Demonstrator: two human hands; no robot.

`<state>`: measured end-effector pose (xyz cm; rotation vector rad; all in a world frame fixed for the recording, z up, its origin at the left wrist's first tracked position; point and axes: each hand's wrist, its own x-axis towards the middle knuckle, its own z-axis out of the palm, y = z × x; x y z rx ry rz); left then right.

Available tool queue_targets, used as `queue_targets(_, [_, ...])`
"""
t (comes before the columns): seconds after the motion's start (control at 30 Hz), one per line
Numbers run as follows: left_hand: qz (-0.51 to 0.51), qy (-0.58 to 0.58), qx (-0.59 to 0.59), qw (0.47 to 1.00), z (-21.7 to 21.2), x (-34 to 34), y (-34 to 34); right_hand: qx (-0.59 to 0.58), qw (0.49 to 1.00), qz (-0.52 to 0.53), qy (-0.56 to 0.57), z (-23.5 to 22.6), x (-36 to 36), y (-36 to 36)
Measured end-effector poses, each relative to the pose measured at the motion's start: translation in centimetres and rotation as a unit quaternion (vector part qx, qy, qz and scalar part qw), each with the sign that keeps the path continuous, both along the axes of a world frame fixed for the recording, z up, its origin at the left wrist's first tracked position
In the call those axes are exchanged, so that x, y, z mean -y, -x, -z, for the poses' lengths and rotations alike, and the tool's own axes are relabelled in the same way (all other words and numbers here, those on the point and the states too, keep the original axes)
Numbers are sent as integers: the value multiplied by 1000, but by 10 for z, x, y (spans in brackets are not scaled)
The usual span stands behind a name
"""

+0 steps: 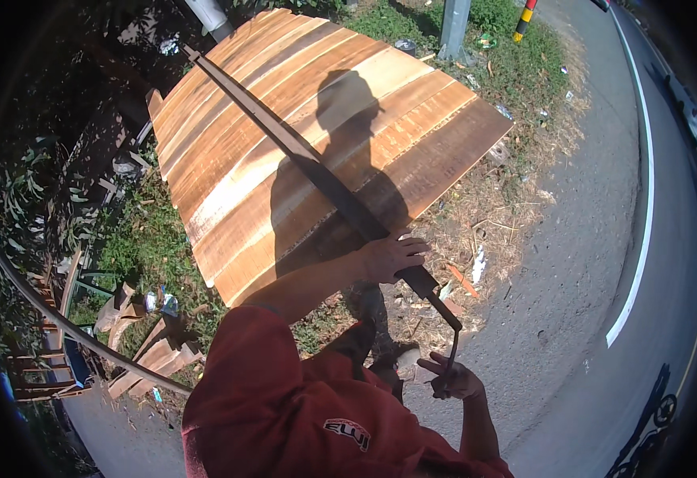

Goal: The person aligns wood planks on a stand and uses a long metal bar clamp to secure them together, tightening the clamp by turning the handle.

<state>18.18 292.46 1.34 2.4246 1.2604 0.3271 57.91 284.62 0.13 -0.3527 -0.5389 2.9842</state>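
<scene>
Hands are gripping a long dark metal bar lying diagonally across a slatted wooden panel, its long axis running from the panel's far left corner down toward the person. Left hand is closing its grip over the bar near the panel's near edge, forearm reaching forward. Right hand is pinching the bar's bent-down end close to the body, just beside the road.
</scene>
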Motion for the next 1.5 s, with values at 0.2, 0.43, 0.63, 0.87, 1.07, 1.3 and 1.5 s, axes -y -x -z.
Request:
queue_targets(0.2, [14,14,-25,999,-12,2,-5,320,765,154,-537,-17,-145,14])
queue_targets(0.43, [14,13,-28,999,-1,6,-2,115,962,-161,-187,-5,-18,23])
queue_targets(0.63, [18,12,-11,1000,-7,-1,-3,-79,938,270,-202,68,-127,-43])
queue_targets(0.87, [22,-2,11,1000,1,0,1,237,954,-127,-129,61,-6,-3])
queue_targets(1.07, [8,-13,1,1000,-1,6,3,155,915,220,-302,-49,-126,10])
queue_targets(1.3, [22,15,27,999,-2,-8,2,299,918,-209,-157,115,-14,26])
queue_targets(1.5, [23,42,45,998,0,0,11,-12,973,163,-163,-44,-87,-10])
